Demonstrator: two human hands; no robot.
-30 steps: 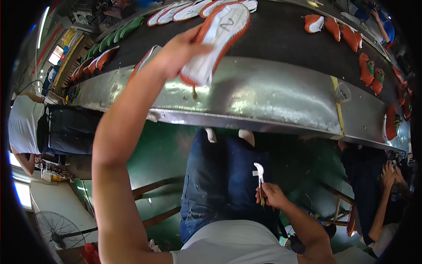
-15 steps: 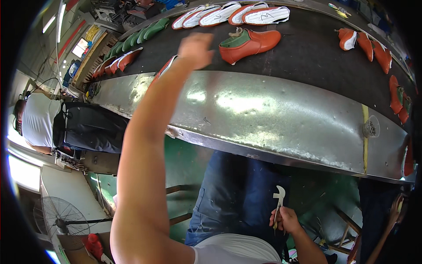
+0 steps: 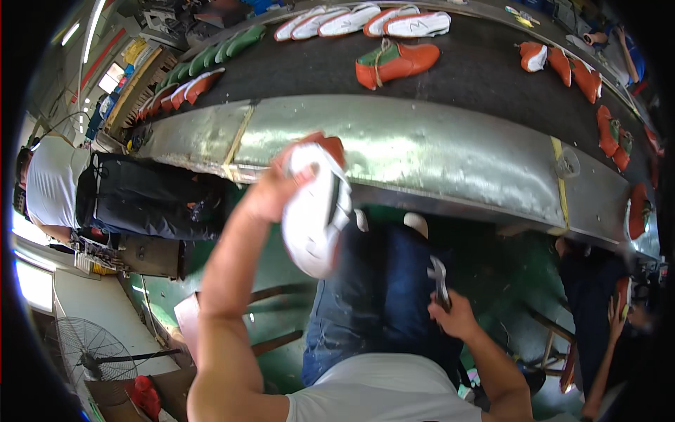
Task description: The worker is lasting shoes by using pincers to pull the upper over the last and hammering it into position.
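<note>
My left hand (image 3: 273, 188) grips a red shoe (image 3: 309, 235) by one end, in front of the metal edge and above my lap. The shoe's white underside faces up, a little smeared by motion, with a dark gap along one side; red upper shows past my fingers. Low over my thigh at the right, my right hand (image 3: 455, 314) is closed round the handles of lasting pliers (image 3: 440, 278), their curved metal head pointing up and away. The pliers and the shoe are apart.
A dark conveyor belt (image 3: 309, 74) behind a metal ledge (image 3: 422, 141) carries a red-and-green shoe (image 3: 397, 63), white-soled shoes (image 3: 348, 22) and green ones (image 3: 242, 42). A clear cup (image 3: 568, 163) stands at right. Co-workers (image 3: 53, 183) sit on both sides; a fan (image 3: 88, 348) is lower left.
My left hand has come back from over the belt toward my lap, bringing a red shoe with it. My right hand has lifted slightly, tilting the pliers.
</note>
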